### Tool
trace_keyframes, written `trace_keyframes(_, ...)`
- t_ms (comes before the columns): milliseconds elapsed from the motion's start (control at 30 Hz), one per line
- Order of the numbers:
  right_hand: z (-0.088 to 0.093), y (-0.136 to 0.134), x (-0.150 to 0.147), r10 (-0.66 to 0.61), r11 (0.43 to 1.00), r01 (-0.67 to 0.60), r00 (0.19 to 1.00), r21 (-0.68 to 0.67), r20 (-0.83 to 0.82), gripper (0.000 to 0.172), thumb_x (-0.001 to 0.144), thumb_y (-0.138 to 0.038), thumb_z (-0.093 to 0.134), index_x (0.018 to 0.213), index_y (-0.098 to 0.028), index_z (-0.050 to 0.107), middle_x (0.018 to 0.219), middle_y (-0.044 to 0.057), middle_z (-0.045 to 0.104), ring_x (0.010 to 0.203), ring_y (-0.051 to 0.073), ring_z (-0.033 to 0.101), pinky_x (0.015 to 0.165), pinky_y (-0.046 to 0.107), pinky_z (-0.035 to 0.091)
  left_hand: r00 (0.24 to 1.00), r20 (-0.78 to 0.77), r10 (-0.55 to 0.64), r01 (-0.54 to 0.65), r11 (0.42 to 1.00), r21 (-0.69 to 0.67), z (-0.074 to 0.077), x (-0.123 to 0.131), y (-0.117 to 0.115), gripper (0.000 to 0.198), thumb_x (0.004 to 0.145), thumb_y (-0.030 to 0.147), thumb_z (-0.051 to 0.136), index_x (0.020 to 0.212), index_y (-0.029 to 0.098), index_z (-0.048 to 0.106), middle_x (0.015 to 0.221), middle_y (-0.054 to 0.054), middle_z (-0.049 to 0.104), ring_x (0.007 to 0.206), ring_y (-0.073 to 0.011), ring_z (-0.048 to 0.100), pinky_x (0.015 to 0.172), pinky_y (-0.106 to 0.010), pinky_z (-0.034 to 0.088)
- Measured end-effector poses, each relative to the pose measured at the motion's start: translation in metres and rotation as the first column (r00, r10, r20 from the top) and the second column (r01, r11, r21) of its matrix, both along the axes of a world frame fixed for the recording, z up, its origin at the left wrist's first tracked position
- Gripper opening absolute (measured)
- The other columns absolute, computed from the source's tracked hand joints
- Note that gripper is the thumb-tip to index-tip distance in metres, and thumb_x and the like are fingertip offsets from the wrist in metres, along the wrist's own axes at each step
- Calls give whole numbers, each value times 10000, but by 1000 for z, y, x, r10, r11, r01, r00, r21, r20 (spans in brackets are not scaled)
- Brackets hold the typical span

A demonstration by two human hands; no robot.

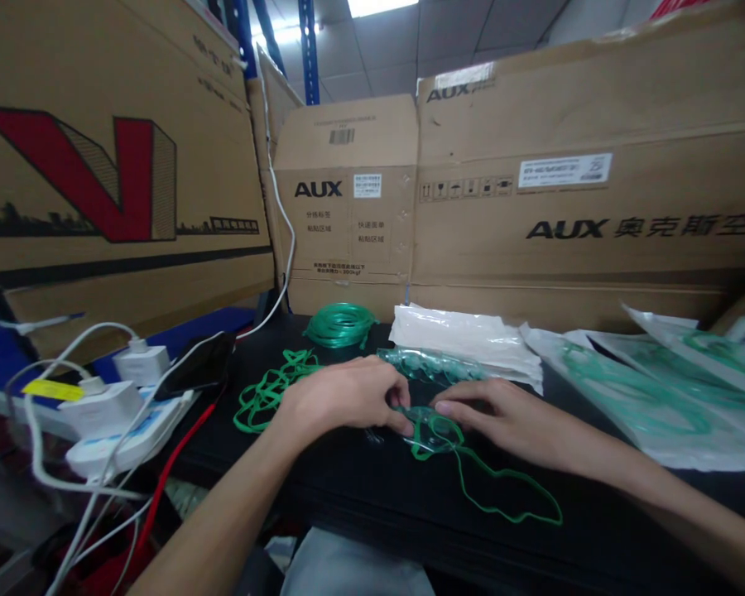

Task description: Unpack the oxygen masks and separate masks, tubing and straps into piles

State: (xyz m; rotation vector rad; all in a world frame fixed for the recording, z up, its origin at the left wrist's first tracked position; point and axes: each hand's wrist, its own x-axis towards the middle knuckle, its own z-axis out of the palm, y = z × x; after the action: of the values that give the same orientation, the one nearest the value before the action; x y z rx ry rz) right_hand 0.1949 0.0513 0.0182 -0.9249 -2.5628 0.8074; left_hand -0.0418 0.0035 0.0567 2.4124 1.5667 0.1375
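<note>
A clear green-tinted plastic face mask point(433, 430) lies on the black table in front of me, with a thin green elastic strap point(514, 473) looping out to the right. My left hand point(363, 393) pinches the mask's left edge between thumb and fingers. From the other side, my right hand point(502, 414) has its bent fingers and thumb closed at the upper right edge of the mask. Just behind my hands sits a row of nested clear green masks point(431, 362). A tangle of green elastic straps point(266, 396) lies left of my left hand.
Coiled green tubing point(340, 324) and a stack of white pouches point(465, 335) lie at the back. Packed pouches with green tubing point(646, 389) cover the right side. A power strip point(130, 439) with cables and a dark phone point(202, 364) are at left. Cardboard boxes point(472, 248) wall the table.
</note>
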Motion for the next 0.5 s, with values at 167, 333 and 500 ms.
trace_keyframes(167, -4, 6, 6, 1, 995, -10, 996, -96, -94, 519, 978, -640, 536, 866, -182, 752, 752, 15, 672, 711, 183, 586, 664, 292, 452, 985, 144, -93, 70, 985, 158, -10, 2, 11, 116, 895, 186, 675, 970, 210, 759, 908, -19, 752, 870, -186, 673, 753, -261, 444)
trace_keyframes(333, -1, 4, 4, 15, 983, -50, 982, -178, -189, 483, 950, -649, 585, 911, -190, 728, 751, -7, 635, 722, 172, 585, 684, 287, 470, 903, 353, -245, 91, 912, 401, -13, 9, 6, 137, 932, 119, 619, 970, 198, 725, 1002, -12, 730, 889, -157, 647, 832, -261, 466)
trace_keyframes(500, 5, 0, 0, -41, 974, -29, 953, -224, -301, 456, 893, -601, 683, 1056, -182, 761, 1014, 41, 736, 945, 224, 656, 865, 355, 517, 833, 494, -248, -26, 875, 483, -21, 12, 5, 104, 945, 167, 658, 1042, 201, 675, 1024, -3, 688, 864, -135, 626, 822, -255, 487)
